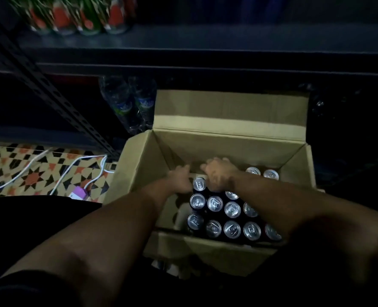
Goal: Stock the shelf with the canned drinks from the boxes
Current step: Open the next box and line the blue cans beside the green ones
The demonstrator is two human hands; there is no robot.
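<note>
From the head camera, a dark metal shelf (205, 38) runs across the top of the dim scene, with a row of red-and-green cans (77, 18) on its left part. Below it, two clear plastic water bottles (130, 103) stand just beside the raised back flap of an open brown cardboard box (228, 147). To the left, white cables (50, 171) cross a patterned tiled floor (17, 169), near a small purple-and-white plug (79, 193).

Dark drink cans with silver tops (232, 220) stand upright in rows in the near half of the box; two more sit at its right wall. Both forearms reach down into the box, over the cans.

The left hand (180, 177) is at the far left can of the group, fingers curled; blur hides whether it grips it. The right hand (219, 173) is curled over the cans just beside it, apparently closing on one, though the grasp cannot be told.
</note>
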